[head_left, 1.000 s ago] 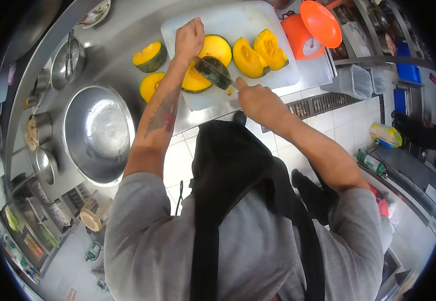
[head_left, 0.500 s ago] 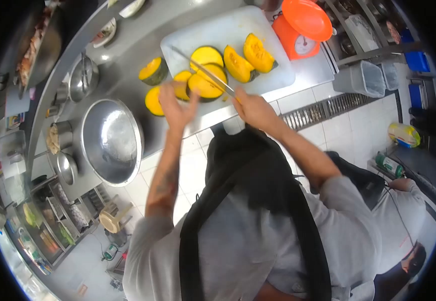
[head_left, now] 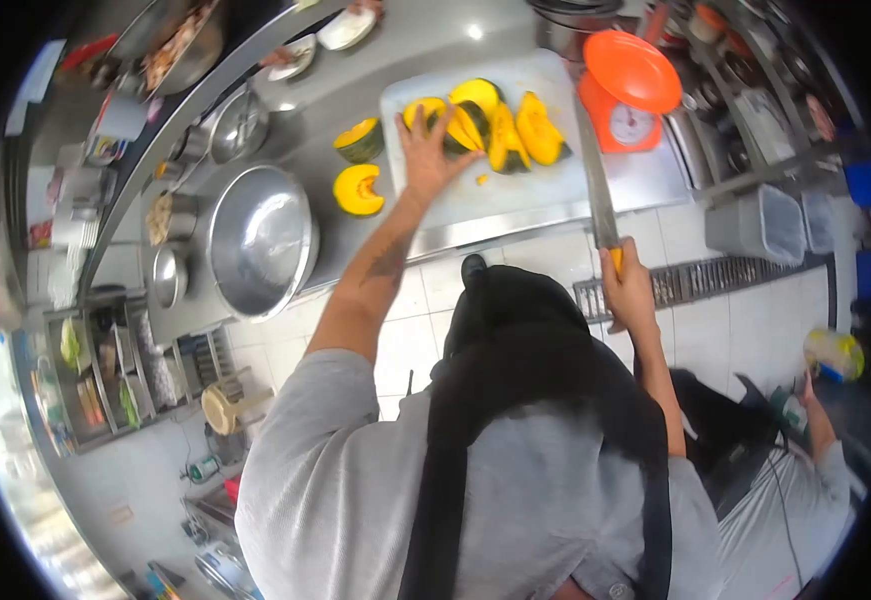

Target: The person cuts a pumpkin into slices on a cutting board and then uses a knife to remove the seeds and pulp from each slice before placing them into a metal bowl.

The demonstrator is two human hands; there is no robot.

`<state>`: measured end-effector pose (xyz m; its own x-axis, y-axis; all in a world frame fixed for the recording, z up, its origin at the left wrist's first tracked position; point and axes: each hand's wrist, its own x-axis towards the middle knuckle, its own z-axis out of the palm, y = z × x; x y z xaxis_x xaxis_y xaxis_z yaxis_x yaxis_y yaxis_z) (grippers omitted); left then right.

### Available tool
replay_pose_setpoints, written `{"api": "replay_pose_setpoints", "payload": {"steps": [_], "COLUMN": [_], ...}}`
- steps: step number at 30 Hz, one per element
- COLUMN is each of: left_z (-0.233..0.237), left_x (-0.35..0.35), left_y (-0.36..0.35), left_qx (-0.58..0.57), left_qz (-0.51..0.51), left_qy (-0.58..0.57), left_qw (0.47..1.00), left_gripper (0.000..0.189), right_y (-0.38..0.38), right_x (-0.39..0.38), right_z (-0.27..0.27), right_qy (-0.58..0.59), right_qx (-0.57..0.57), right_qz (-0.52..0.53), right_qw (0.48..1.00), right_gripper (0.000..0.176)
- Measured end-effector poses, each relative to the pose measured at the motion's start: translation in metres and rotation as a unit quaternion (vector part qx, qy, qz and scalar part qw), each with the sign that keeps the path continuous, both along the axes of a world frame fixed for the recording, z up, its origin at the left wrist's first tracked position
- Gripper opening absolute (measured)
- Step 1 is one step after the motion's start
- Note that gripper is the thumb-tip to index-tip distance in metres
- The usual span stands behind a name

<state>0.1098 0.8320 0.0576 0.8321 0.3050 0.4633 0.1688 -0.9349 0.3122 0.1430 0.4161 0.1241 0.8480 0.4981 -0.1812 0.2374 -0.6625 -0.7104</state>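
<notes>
Several yellow-fleshed, dark-skinned pumpkin wedges (head_left: 538, 130) are lying on the white cutting board (head_left: 545, 187). My left hand (head_left: 429, 160) reaches over the board's left part, fingers spread and touching the pumpkin pieces (head_left: 468, 125) there. Beside the board, on the steel counter, sit two more pieces: a pumpkin wedge (head_left: 358, 140) and a rounder pumpkin piece (head_left: 355, 192) below it. Off the board to the right, my right hand (head_left: 627, 285) is closed round the yellow handle of a large knife (head_left: 596, 180). Its blade points away from me, along the board's right edge.
A big steel bowl (head_left: 260, 245) stands left on the counter. An orange kitchen scale (head_left: 630, 125) is right of the board, near grey plastic bins (head_left: 755, 225). Another person (head_left: 780, 500) is close behind on my right. A floor grate (head_left: 695, 285) runs below the counter.
The knife has left the pumpkin and swung right, off the board, with my right hand. My left hand has moved onto the pieces on the board. The halves there now appear as narrower wedges.
</notes>
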Motion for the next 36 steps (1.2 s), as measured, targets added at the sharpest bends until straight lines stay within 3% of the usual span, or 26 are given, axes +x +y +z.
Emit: {"api": "replay_pose_setpoints", "payload": {"steps": [2, 6, 8, 12, 14, 18, 20, 21, 22, 23, 24, 25, 26, 30, 33, 34, 36], "left_z": [0.039, 0.072, 0.063, 0.053, 0.042, 0.062, 0.105, 0.106, 0.104, 0.100, 0.091, 0.077, 0.063, 0.032, 0.023, 0.016, 0.008], "left_x": [0.006, -0.003, -0.013, -0.001, 0.015, 0.013, -0.012, -0.025, -0.039, -0.048, -0.057, -0.066, -0.072, -0.089, -0.086, -0.084, -0.075], "left_y": [-0.013, -0.038, -0.068, -0.096, -0.082, -0.068, -0.077, -0.076, -0.074, -0.066, -0.040, -0.005, 0.016, 0.033, 0.011, 0.003, -0.011], "left_qx": [0.015, 0.137, -0.071, -0.104, -0.061, -0.009, -0.179, -0.178, -0.359, -0.525, -0.527, -0.708, -0.850, -0.882, -0.791, -0.797, -0.562], "left_qz": [0.063, -0.047, -0.143, -0.045, -0.133, -0.222, -0.181, -0.181, -0.170, -0.151, -0.148, -0.081, -0.010, 0.094, 0.125, 0.128, 0.230], "left_qy": [0.147, 0.081, 0.111, 0.158, 0.077, 0.072, 0.191, 0.189, 0.107, 0.021, 0.018, 0.064, 0.100, 0.058, -0.060, -0.067, -0.121], "left_qw": [0.987, 0.986, 0.981, 0.981, 0.986, 0.972, 0.948, 0.948, 0.912, 0.837, 0.837, 0.698, 0.517, 0.459, 0.596, 0.587, 0.786], "left_gripper": [0.105, 0.107, 0.102, 0.090, 0.075, 0.063, 0.050, 0.050, 0.044, 0.039, 0.039, 0.037, 0.035, 0.029, 0.023, 0.023, 0.026], "right_y": [-0.009, -0.014, -0.017, -0.010, -0.008, -0.001, 0.001, 0.001, 0.002, 0.004, 0.008, 0.013, 0.021, 0.064, 0.096, 0.105, 0.119], "right_x": [-0.004, -0.002, -0.001, 0.002, 0.002, 0.003, 0.004, 0.004, 0.004, 0.003, 0.002, 0.002, 0.001, -0.006, -0.002, -0.002, -0.003], "right_z": [0.003, 0.011, 0.008, 0.022, 0.021, 0.028, 0.031, 0.033, 0.034, 0.036, 0.037, 0.038, 0.042, 0.044, 0.050, 0.056, 0.070], "right_qy": [-0.008, 0.041, 0.026, 0.058, 0.025, 0.029, 0.015, 0.002, 0.001, 0.013, 0.026, 0.050, 0.052, 0.048, 0.027, 0.030, 0.017], "right_qx": [0.011, 0.035, 0.068, 0.043, 0.076, 0.068, 0.060, 0.050, 0.050, 0.048, 0.044, 0.039, 0.033, -0.032, -0.085, -0.131, -0.152], "right_qz": [-0.015, -0.024, -0.016, -0.023, 0.001, 0.023, 0.038, 0.052, 0.052, 0.071, 0.092, 0.120, 0.131, 0.214, 0.249, 0.265, 0.284], "right_qw": [1.000, 0.998, 0.997, 0.997, 0.997, 0.997, 0.997, 0.997, 0.997, 0.996, 0.994, 0.991, 0.990, 0.975, 0.964, 0.955, 0.947], "right_gripper": [0.031, 0.031, 0.033, 0.035, 0.036, 0.037, 0.037, 0.037, 0.037, 0.038, 0.038, 0.039, 0.039, 0.039, 0.038, 0.037, 0.036]}}
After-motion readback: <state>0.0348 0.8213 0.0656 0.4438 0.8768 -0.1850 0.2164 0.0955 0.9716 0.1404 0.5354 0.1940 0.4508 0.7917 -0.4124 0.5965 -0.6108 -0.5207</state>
